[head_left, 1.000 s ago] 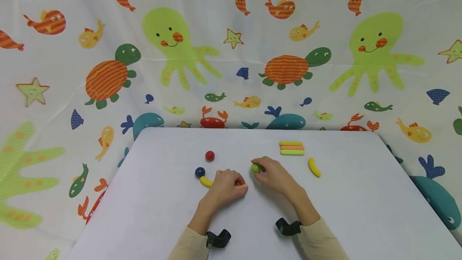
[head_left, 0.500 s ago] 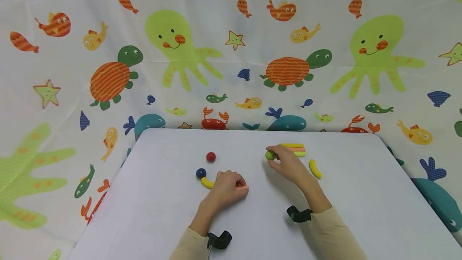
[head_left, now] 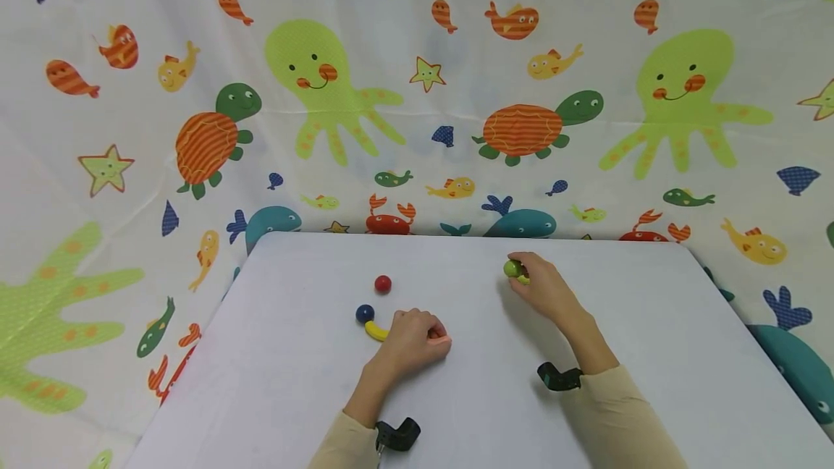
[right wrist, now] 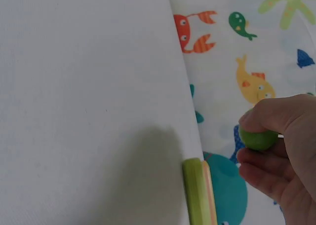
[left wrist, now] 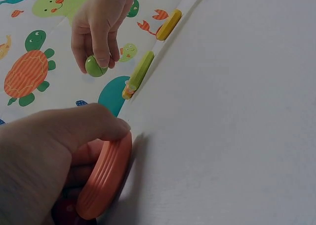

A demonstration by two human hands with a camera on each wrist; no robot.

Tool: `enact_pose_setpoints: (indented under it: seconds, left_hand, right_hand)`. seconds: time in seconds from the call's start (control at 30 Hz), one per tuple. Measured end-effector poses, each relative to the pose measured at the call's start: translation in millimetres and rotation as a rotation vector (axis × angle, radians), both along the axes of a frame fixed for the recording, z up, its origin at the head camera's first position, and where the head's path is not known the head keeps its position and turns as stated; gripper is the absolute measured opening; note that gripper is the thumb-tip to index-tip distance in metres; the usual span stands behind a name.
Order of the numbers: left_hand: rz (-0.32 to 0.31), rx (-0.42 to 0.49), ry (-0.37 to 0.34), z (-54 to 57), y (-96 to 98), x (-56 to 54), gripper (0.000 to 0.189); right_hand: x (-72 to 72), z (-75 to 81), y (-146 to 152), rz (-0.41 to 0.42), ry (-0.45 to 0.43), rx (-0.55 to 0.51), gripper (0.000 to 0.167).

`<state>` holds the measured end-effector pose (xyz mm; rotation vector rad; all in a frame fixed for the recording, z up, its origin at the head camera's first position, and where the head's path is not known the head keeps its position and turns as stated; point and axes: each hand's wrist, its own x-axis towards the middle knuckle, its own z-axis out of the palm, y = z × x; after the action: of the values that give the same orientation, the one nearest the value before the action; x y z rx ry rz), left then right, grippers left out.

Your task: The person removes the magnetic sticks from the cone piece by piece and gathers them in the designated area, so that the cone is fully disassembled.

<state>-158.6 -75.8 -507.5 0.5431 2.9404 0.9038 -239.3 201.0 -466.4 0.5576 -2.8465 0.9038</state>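
In the left wrist view my left hand (head_left: 415,342) pinches a ridged, curved orange modelling-clay stick (left wrist: 106,178) between thumb and fingers, close over the white table. A dark red rounded thing (left wrist: 67,212) shows beneath that hand. My right hand (head_left: 547,288) holds a green clay ball (right wrist: 259,137) between thumb and fingertips, above the table toward its back edge. Below it lies a row of clay sticks, with a green stick (right wrist: 194,190) nearest; in the head view the hand covers most of them. Left of my left hand, a curved yellow stick (head_left: 376,331) touches a dark blue ball (head_left: 365,314).
A red ball (head_left: 383,284) sits behind the blue one on the white table (head_left: 274,382). Another yellow stick (left wrist: 169,24) lies beyond the row, hidden by the right hand in the head view. A sea-animal cloth (head_left: 417,114) hangs behind the table.
My right hand has carried the green ball rightward and back, from the middle of the table to over the row of sticks. My left hand has stayed in place with the orange stick.
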Motion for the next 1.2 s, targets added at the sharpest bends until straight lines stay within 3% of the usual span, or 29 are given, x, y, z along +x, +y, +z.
enact_pose_setpoints:
  seconds: [0.2, 0.57, 0.97, 1.2]
  left_hand:
    - [0.002, -0.004, -0.007, 0.0, -0.2, 0.0, 0.013]
    - [0.003, -0.017, 0.011, 0.4, -1.0, 0.4, 0.013]
    - [0.002, -0.015, 0.007, 0.3, 0.0, 0.2, 0.013]
    - [0.007, -0.007, 0.002, 0.9, -0.9, 0.9, 0.013]
  right_hand:
    - [-6.7, 1.7, 18, -0.023, 0.013, -0.015, 0.045]
    - [-10.6, -2.0, 43, -0.100, -0.046, 0.006, 0.049]
    - [-30.3, -1.4, 71, -0.155, -0.038, 0.050, 0.050]
    - [-36.7, -7.1, 81, -0.213, -0.093, 0.044, 0.048]
